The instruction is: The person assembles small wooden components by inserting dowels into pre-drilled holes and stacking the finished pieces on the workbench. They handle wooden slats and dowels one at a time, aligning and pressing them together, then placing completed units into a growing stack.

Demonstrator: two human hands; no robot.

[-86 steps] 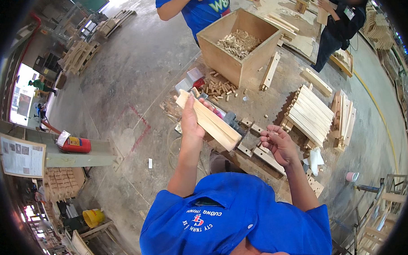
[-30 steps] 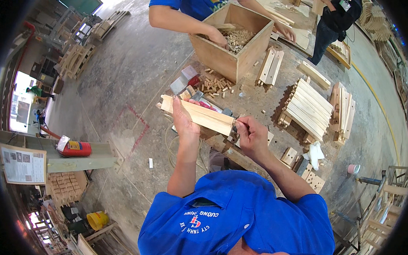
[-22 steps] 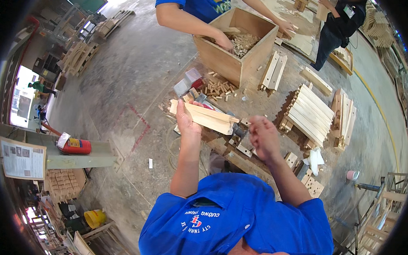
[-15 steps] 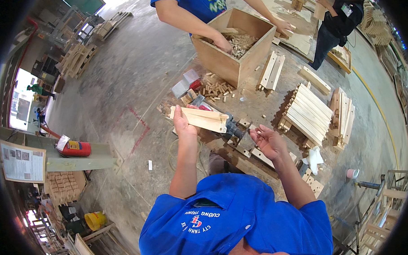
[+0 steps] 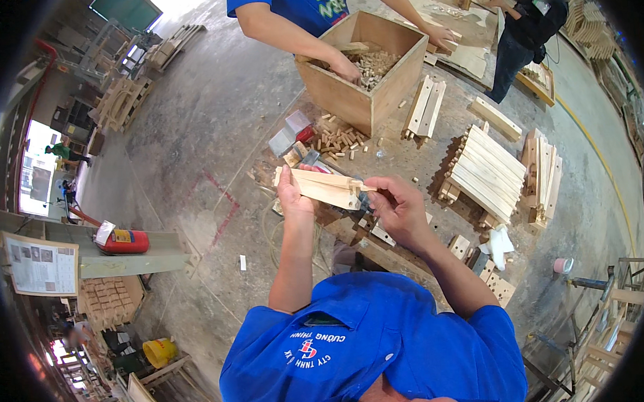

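My left hand (image 5: 293, 191) is closed around a pale wooden piece (image 5: 325, 188), which looks like two slats side by side, held above the workbench. At its right end my right hand (image 5: 399, 209) pinches a small wooden dowel (image 5: 366, 188) against the end face. Whether the dowel sits inside a hole cannot be seen. A dark metal tool (image 5: 368, 203) lies behind the piece, mostly covered. Loose dowels (image 5: 341, 138) are heaped on the bench beyond my hands.
A plywood box (image 5: 372, 107) of dowels stands at the far side, with a co-worker's hand (image 5: 346, 67) inside. Stacked slats (image 5: 484, 173) lie to the right, near a white cloth (image 5: 499, 246). Drilled wooden blocks (image 5: 460, 246) line the near edge. Another person (image 5: 526, 41) stands far right.
My right hand has moved left to the end of the wooden piece, bringing its fingertips against it. My left hand keeps its grip, nearly still. The co-worker's hand stays in the box.
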